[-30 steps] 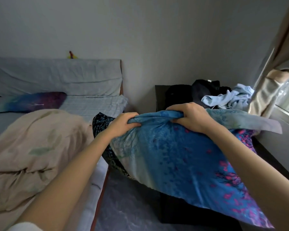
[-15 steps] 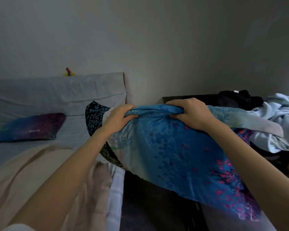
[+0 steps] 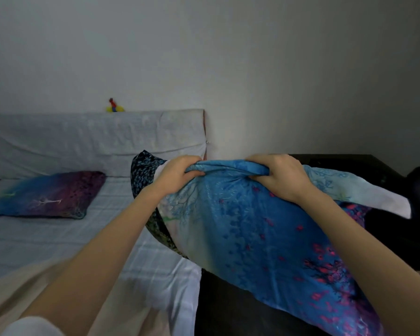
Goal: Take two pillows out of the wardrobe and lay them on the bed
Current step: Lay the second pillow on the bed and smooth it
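I hold a blue pillow with pink flecks in the air, over the right edge of the bed. My left hand grips its upper edge at the left. Further right, my right hand clutches the same edge. A loose pale flap of the pillowcase trails off to the right. A second pillow, blue and purple, lies flat on the bed near the headboard at the left.
The covered headboard stands against the grey wall, with a small yellow toy on top. A beige duvet lies bunched at the lower left. A dark piece of furniture with dark clothes on it stands right of the bed.
The held pillow has travelled left, from beside the bed toward its right edge. The view has swung left too, so the clothes pile and curtain have slid out of sight.
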The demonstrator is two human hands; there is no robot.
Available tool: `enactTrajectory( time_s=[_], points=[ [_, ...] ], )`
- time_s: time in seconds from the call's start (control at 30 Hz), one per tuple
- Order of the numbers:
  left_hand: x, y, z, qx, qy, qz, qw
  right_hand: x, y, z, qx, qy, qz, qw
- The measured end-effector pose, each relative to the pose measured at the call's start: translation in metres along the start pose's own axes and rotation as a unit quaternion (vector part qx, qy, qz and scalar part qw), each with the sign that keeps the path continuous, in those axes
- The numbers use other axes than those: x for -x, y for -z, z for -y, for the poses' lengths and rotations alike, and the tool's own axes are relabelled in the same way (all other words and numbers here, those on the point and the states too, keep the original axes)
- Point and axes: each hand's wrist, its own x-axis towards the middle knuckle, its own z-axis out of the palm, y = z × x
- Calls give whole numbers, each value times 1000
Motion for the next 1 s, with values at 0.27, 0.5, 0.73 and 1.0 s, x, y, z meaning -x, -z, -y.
enactTrajectory(
  time_s=[0.27, 0.5, 0.73, 1.0],
  points=[
    [-96, 7, 114, -23, 48, -34, 998, -160, -49, -57, -21, 53, 37, 998],
    [-143, 23, 213, -79, 84, -116, 986, -279, -116, -73, -50, 95, 0, 994],
    [-171, 45, 318, -105, 130, -112, 979, -381, -204, -72, -119, 110, -7, 987],
    [-182, 66, 414, -157, 199, -109, 961, -478, -301, -70, -263, 102, 22, 959]
  ],
)
